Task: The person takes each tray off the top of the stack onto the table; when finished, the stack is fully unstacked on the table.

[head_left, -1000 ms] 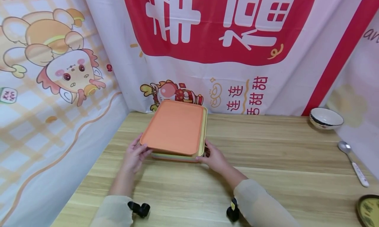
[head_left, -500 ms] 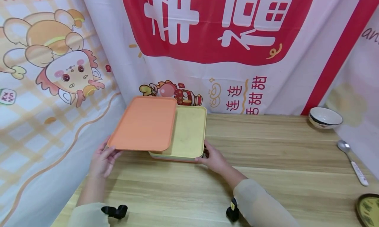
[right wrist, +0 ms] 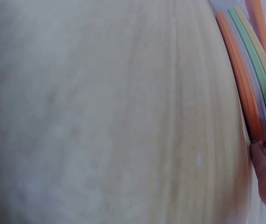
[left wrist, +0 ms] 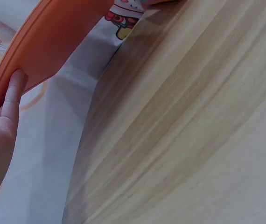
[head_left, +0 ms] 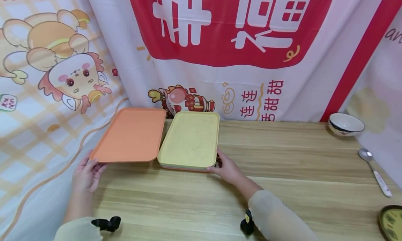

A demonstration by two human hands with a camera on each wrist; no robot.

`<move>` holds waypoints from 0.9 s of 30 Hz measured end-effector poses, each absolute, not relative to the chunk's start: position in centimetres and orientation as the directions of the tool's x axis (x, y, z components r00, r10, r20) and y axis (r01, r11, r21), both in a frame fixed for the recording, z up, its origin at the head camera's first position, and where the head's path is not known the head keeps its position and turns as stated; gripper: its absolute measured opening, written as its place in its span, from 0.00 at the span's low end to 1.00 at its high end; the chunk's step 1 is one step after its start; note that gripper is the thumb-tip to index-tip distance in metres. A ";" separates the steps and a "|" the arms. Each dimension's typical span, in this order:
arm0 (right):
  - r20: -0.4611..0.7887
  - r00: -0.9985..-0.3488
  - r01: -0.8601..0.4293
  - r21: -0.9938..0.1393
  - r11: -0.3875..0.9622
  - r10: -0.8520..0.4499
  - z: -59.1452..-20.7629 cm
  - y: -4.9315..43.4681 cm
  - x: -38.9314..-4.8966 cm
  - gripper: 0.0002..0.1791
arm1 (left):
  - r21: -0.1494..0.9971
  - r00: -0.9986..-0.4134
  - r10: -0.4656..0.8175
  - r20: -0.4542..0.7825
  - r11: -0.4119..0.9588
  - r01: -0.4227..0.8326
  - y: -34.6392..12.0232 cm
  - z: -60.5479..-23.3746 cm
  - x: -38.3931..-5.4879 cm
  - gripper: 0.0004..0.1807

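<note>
Orange tray [head_left: 130, 136] hangs over the left edge of the wooden table [head_left: 282, 199], its near end off the surface, just left of the tray stack [head_left: 191, 139]. That stack lies flat, yellow on top, with green, grey and orange rims beneath. The person's left hand [head_left: 87, 176] pinches the orange tray's near left corner; the right hand [head_left: 228, 167] grips the stack's near right corner. Well to the right stands a bowl [head_left: 346, 125], near a slim spoon [head_left: 375, 173].
</note>
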State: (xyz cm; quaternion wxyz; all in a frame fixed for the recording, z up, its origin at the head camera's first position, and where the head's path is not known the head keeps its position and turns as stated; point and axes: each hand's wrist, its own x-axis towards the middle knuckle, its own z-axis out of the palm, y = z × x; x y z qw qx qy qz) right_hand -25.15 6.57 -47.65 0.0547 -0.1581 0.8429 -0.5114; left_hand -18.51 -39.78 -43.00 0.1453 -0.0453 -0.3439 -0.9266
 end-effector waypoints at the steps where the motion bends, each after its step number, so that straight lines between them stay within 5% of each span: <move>1: 0.063 -0.945 -0.203 -0.882 0.426 -0.320 -47.6 6.5 -25.2 0.54 | 0.625 -0.953 -0.255 0.163 -0.721 0.300 -40.0 -43.0 -18.6 0.24; 10: 0.059 -0.951 -0.195 -0.877 0.438 -0.304 -47.3 6.5 -25.1 0.54 | 0.688 -0.949 -0.314 0.037 -0.680 0.252 -41.2 -43.5 -19.0 0.22; 17: 0.067 -0.948 -0.209 -0.868 0.450 -0.312 -47.4 6.5 -25.1 0.53 | 0.784 -0.924 -0.371 -0.089 -0.598 0.165 -41.9 -44.3 -19.4 0.42; 27: 0.065 -0.951 -0.202 -0.869 0.451 -0.302 -47.3 6.4 -24.8 0.53 | 0.888 -0.809 -0.493 -0.319 -0.454 -0.074 -42.1 -45.2 -20.5 0.36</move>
